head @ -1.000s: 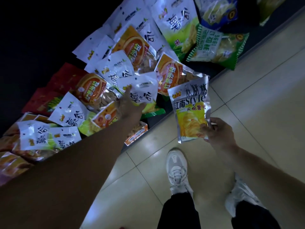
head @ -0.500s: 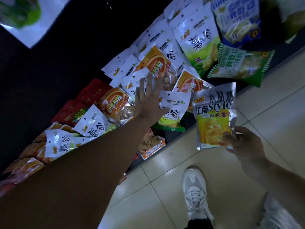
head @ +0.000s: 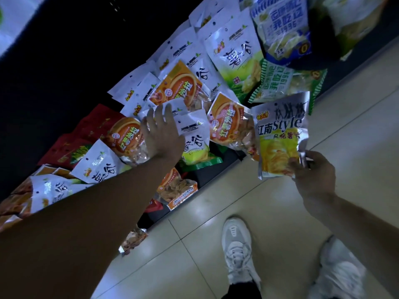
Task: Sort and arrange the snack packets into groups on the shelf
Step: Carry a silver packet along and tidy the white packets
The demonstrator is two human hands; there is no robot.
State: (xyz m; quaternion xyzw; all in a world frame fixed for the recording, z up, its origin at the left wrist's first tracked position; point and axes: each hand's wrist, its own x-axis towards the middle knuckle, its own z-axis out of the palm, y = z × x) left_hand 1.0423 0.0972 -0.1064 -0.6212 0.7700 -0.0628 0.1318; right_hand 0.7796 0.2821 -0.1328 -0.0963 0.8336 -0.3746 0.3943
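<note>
Left hand (head: 160, 134), fingers straight and spread, lies over white packet (head: 192, 134) in the shelf (head: 216, 174) pile. Right hand (head: 313, 175) pinches silver-yellow packet (head: 280, 139) by its 5 o'clock corner, across the shelf's front edge. Open tiled floor (head: 345, 117) at 3 o'clock.

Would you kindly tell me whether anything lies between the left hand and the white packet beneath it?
Nothing visible does. The left hand, fingers spread, lies directly over the white packet, flanked by orange packets; contact is unclear.
</note>
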